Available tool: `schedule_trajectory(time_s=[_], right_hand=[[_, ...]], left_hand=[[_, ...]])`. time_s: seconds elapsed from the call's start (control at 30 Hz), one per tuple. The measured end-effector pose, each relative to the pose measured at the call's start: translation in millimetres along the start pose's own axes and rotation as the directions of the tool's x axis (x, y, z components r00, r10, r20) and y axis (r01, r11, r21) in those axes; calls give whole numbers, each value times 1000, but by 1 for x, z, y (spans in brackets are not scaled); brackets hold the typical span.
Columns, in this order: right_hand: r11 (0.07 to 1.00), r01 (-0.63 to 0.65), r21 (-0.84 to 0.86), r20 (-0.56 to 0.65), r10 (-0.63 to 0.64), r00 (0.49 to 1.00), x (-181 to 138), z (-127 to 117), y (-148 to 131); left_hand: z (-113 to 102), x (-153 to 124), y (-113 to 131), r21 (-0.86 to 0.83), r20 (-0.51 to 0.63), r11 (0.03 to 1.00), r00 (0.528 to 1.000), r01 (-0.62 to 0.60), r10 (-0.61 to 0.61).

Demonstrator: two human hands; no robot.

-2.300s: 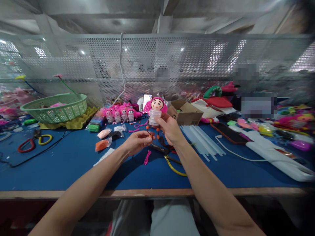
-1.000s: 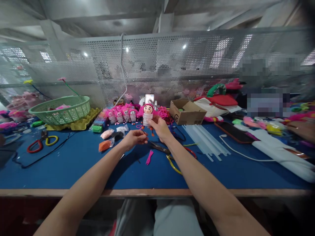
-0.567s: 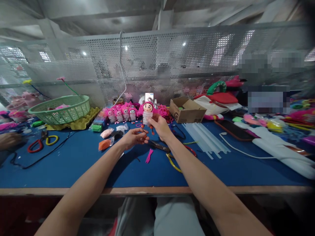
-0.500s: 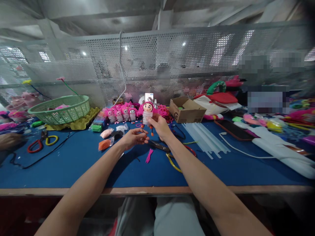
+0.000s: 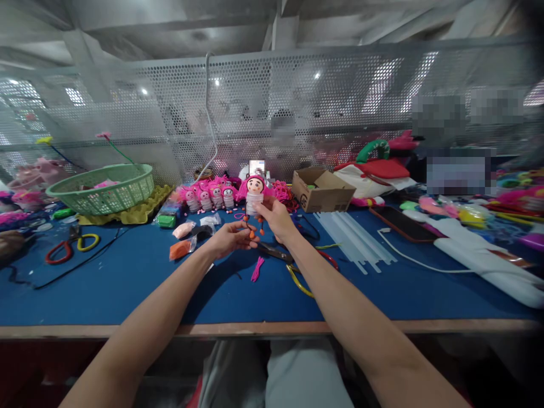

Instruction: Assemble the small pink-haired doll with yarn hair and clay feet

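Note:
A small doll point(image 5: 254, 201) with pink yarn hair, a painted face and a white wrapped body is held upright above the table. My right hand point(image 5: 277, 220) grips its body from the right side, thumb in front. Below it dangle thin dark legs with orange feet. My left hand point(image 5: 235, 238) is at the legs, its fingers curled around one near the foot. On the table under my hands are a bundle of pink cord point(image 5: 257, 268) and scissors point(image 5: 297, 272) with yellow and red handles, partly covered by my right forearm.
Several similar dolls point(image 5: 210, 197) stand behind at the left. Farther left are a green basket point(image 5: 100, 190) and other scissors point(image 5: 72, 246). To the right lie a cardboard box point(image 5: 323, 191), translucent sticks point(image 5: 355, 241) and a phone point(image 5: 402, 224). A co-worker's hand point(image 5: 11, 243) shows at the left edge.
One orange foot shows more clearly by my left fingers. The co-worker's hand has shifted toward the left edge. My right hand keeps its grip on the doll.

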State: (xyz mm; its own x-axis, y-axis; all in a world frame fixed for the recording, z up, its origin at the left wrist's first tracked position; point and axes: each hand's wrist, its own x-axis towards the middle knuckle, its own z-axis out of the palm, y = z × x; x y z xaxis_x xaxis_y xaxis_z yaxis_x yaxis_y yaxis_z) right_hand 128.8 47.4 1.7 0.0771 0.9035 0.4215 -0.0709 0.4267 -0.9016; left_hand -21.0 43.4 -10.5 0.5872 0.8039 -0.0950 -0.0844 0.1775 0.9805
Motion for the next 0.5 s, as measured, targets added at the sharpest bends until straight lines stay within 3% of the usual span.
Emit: schedule_trajectory(time_s=[0.5], right_hand=[[1000, -11, 10, -6, 11, 1000, 0, 1, 0]], left_hand=[[2, -2, 1, 35, 32, 999, 999, -15, 14]])
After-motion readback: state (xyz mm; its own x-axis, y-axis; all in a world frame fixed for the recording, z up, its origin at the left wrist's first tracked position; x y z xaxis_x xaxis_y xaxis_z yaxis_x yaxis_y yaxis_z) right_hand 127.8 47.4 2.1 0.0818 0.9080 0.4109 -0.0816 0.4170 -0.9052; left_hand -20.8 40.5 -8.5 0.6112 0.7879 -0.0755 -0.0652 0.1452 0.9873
